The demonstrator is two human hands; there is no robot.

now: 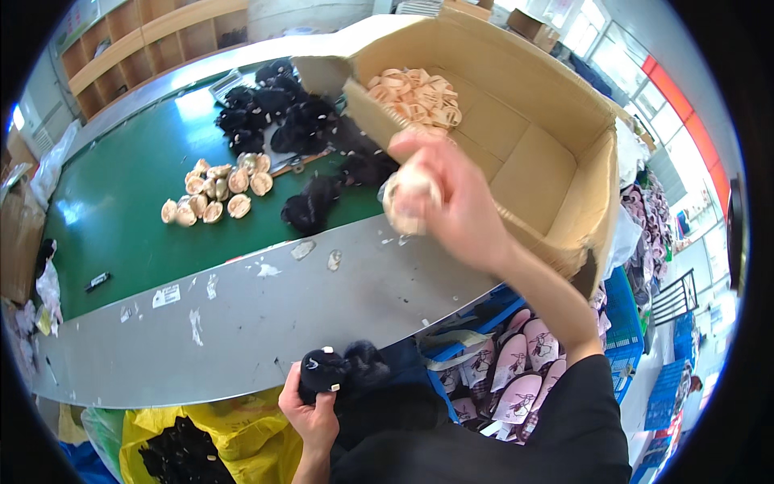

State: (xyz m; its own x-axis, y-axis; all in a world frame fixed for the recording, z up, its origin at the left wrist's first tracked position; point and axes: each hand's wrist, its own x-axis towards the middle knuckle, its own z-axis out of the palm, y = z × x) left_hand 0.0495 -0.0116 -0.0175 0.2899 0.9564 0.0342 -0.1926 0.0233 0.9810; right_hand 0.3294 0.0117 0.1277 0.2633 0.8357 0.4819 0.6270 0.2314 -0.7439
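Note:
My left hand (313, 411) grips a black furry piece (324, 369) with small white bits on it, low in front of me at the table's near edge. A darker fluffy tuft (365, 363) hangs at its right side. Raised beside the cardboard box, my right hand (451, 189) is smeared by motion, its fingers closed round a pale round shell-like piece (401, 202). Similar pale rounded pieces (213, 192) lie in a loose group on the green table top. Behind them black furry pieces (278, 113) are heaped.
A large open cardboard box (564, 194) holds pale curved pieces (415, 95) in one corner. The table's grey metal border (242, 323) carries paper scraps; a black marker (97, 281) lies left. Below are a yellow bag (242, 440) of black pieces and a bin of pink slippers (516, 391).

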